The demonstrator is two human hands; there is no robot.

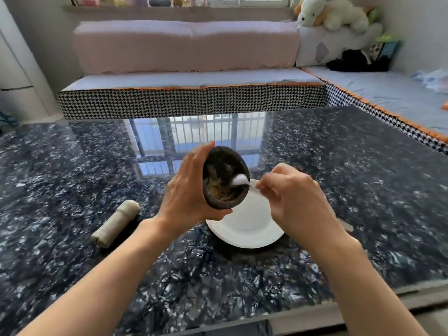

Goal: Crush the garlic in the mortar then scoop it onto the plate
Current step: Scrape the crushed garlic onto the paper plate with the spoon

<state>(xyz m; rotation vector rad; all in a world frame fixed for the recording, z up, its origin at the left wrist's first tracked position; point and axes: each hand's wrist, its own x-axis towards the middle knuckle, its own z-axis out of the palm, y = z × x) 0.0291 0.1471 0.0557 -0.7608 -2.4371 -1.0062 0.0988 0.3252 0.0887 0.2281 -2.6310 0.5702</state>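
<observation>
Across the lower two thirds of the frame spreads a glossy dark marbled table (72, 178), its upper middle mirroring a barred window. Behind it, along the top of the frame, runs a long bench sofa (189, 98) with a houndstooth front, orange trim and pink back cushions, and at the upper right sits a white plush toy (332, 13).

Just right of the frame's centre a white paper plate (244, 229) lies flat on the table. Above its upper left part, lifted off the table and tipped so its mouth faces right and toward the camera, is the dark stone mortar (224, 177). Pale crushed garlic (218, 187) clings to its inner wall. The left hand (186, 192) grips the mortar from the left side, fingers curled round its outer wall and thumb under its lower edge.

Right of the mortar, the right hand (298, 202) pinches the handle of a white spoon (241, 179) with curled fingers; the spoon's bowl reaches inside the mortar at its right rim.

Left of centre, a pale stone pestle (116, 223) lies on its side on the table, apart from both hands.
</observation>
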